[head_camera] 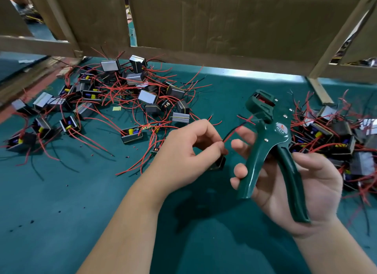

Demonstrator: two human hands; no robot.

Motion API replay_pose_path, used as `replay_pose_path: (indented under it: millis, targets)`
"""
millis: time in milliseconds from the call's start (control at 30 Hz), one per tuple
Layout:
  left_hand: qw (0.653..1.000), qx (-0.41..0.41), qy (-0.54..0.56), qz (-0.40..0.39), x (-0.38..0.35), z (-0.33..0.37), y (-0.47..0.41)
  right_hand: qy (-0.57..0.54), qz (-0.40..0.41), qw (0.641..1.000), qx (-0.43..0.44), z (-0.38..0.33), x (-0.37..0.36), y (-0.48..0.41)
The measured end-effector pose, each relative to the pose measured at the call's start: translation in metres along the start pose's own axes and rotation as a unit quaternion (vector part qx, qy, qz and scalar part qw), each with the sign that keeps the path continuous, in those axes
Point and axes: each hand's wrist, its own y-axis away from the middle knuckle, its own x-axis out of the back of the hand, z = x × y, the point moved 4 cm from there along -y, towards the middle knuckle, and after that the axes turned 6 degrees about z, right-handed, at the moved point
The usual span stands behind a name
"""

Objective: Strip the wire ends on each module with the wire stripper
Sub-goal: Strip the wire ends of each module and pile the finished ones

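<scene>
Wire stripper [279,129], green, is in the right hand [306,188], whose fingers curl round its two handles. The left hand [183,151] pinches the red and black wires [234,131] of one small black module [219,163], and the wire tips reach up to the stripper's head. More modules [126,94] lie in heaps on the green table [61,192] on both sides.

Tan cardboard sheets [234,20] (creased) stand behind a pale wooden frame [36,46] at the teal mat's [61,192] far side.
</scene>
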Motion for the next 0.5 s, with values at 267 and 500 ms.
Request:
replay_pose_path:
  millis: [267,500]
  targets:
    - [0.999,0.025,0.019,-0.042,-0.0086,0.0010,0.0020,-0.015,0.003,1.000,0.001,-0.0011,0.0006,0.0022]
    - [0.949,0.152,0.267,0.070,-0.0033,0.0017,-0.0037,-0.018,-0.044,0.999,-0.020,0.0006,-0.0052,0.0047]
